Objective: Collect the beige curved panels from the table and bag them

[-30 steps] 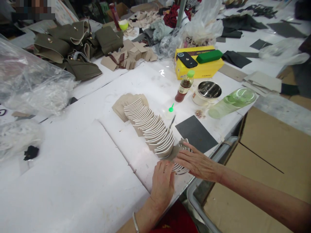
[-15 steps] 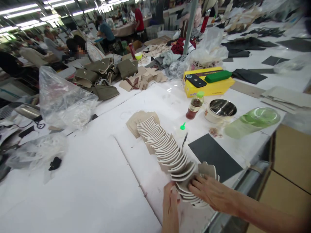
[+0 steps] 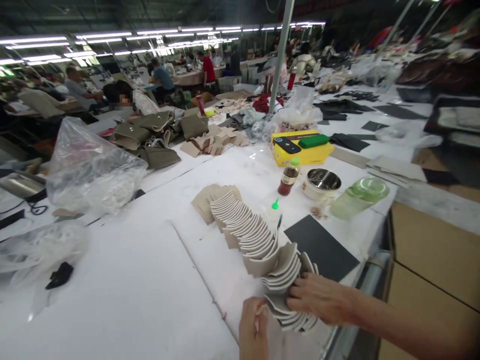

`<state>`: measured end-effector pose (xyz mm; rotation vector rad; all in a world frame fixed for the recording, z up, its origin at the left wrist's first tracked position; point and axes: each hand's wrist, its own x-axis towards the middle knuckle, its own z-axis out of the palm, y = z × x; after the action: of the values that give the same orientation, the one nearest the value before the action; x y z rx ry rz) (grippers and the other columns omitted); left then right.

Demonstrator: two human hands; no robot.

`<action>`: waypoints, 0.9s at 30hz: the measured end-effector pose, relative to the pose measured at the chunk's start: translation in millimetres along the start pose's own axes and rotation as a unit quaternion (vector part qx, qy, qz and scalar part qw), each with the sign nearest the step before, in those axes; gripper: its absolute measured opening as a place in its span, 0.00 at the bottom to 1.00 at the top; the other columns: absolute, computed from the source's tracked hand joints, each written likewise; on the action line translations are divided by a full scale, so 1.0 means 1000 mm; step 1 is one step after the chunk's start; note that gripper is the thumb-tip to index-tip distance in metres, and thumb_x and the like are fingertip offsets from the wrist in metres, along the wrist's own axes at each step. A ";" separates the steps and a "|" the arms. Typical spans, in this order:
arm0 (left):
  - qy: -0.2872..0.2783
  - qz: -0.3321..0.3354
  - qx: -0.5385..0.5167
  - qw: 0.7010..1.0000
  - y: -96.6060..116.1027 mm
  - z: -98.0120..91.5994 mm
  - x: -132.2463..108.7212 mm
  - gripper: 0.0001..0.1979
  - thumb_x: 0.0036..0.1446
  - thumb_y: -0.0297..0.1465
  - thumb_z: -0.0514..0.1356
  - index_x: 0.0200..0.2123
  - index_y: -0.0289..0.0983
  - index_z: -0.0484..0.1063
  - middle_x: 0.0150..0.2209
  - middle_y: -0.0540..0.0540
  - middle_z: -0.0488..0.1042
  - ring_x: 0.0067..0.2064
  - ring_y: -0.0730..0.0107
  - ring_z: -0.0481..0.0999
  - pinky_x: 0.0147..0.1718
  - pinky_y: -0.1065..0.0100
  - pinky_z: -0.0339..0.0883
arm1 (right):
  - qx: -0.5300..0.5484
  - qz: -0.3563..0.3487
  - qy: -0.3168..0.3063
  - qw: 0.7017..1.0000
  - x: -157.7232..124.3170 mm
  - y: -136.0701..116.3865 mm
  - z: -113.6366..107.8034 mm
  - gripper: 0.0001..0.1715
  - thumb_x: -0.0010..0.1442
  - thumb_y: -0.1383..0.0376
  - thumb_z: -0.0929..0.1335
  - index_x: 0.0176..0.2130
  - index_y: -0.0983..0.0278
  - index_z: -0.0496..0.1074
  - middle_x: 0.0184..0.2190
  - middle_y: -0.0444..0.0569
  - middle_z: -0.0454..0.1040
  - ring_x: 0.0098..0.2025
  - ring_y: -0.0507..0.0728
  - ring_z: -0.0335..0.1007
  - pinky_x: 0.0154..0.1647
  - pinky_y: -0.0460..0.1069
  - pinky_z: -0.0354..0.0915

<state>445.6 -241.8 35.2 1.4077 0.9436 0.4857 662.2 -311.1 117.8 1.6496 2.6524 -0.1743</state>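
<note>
A long row of overlapping curved grey-beige pieces [image 3: 243, 220] with pale edges runs from the table's middle toward its front edge. My right hand [image 3: 313, 299] lies on the near part of the row, its fingers curled against the pieces. At the left side of the row's near end is my left hand [image 3: 255, 317], with fingers bent together; whatever is between them is too small to make out. Flatter beige pieces [image 3: 204, 202] fan out under the far end. A dark grey sheet [image 3: 322, 247] lies right of the row.
Beyond the row stand a bottle of dark liquid [image 3: 288, 177], a steel-lined bowl [image 3: 321, 184], a green-tinted container [image 3: 360, 197] and a yellow box [image 3: 300, 152]. Plastic bags [image 3: 97, 170] lie left. Cardboard [image 3: 431, 250] is at the right. People sit in the background.
The camera view has tilted up. Near my right hand, a group of the curved pieces has separated from the far part of the row, and both hands remain at the near end.
</note>
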 end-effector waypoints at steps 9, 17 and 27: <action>0.006 0.008 0.017 1.000 0.020 -0.035 0.008 0.15 0.58 0.40 0.55 0.41 0.37 0.74 0.43 0.41 0.76 0.45 0.59 0.74 0.44 0.63 0.67 | -0.004 0.020 -0.048 0.999 0.018 -0.002 -0.007 0.23 0.42 0.76 0.66 0.40 0.62 0.69 0.27 0.45 0.71 0.31 0.59 0.66 0.57 0.64 0.47; -0.081 0.076 0.051 0.993 -0.004 -0.020 -0.006 0.14 0.60 0.35 0.52 0.41 0.38 0.75 0.43 0.42 0.77 0.46 0.60 0.74 0.46 0.64 0.66 | -0.006 0.101 -0.052 0.994 -0.024 -0.038 -0.002 0.24 0.39 0.77 0.64 0.37 0.62 0.70 0.25 0.44 0.71 0.31 0.59 0.68 0.67 0.66 0.29; -0.117 0.125 0.043 0.984 0.021 0.007 0.044 0.27 0.52 0.23 0.51 0.57 0.31 0.67 0.55 0.37 0.73 0.55 0.59 0.73 0.57 0.62 0.62 | -0.042 0.140 0.028 0.989 -0.020 -0.036 -0.002 0.26 0.37 0.78 0.63 0.38 0.61 0.70 0.28 0.45 0.70 0.34 0.60 0.68 0.68 0.67 0.35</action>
<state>481.0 -208.9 43.3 1.6326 0.6066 0.4563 638.9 -344.4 123.9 1.9990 2.3914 -0.0118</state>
